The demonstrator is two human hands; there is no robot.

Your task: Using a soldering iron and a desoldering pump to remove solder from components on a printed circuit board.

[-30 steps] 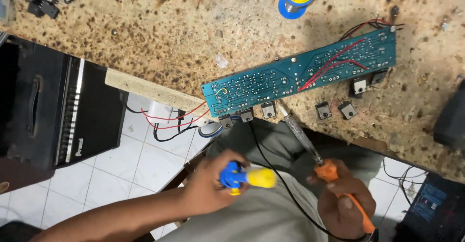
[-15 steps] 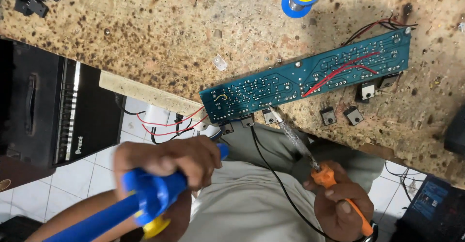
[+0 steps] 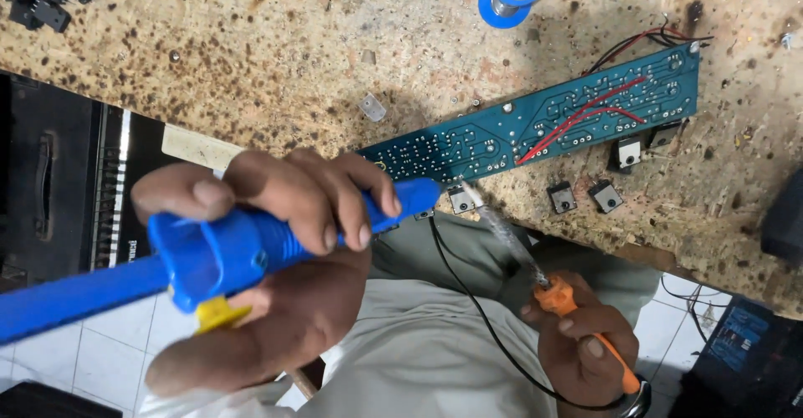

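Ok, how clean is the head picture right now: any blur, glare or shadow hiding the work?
Head view: the blue desoldering pump in the left hand looms close to the lens, large and slightly soft; the soldering iron shaft in the right hand is blurred; the circuit board is sharp, evenly lit, without glare; a soft shadow lies on the workbench behind the board.

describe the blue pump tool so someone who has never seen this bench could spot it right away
Start at the speckled workbench and find the long blue-green circuit board along its near edge. Just left of the board's near end, the left hand grips the blue desoldering pump, its tip pointing at the board. Unlike the thin orange-handled soldering iron, it is a thick blue tube with a yellow button.
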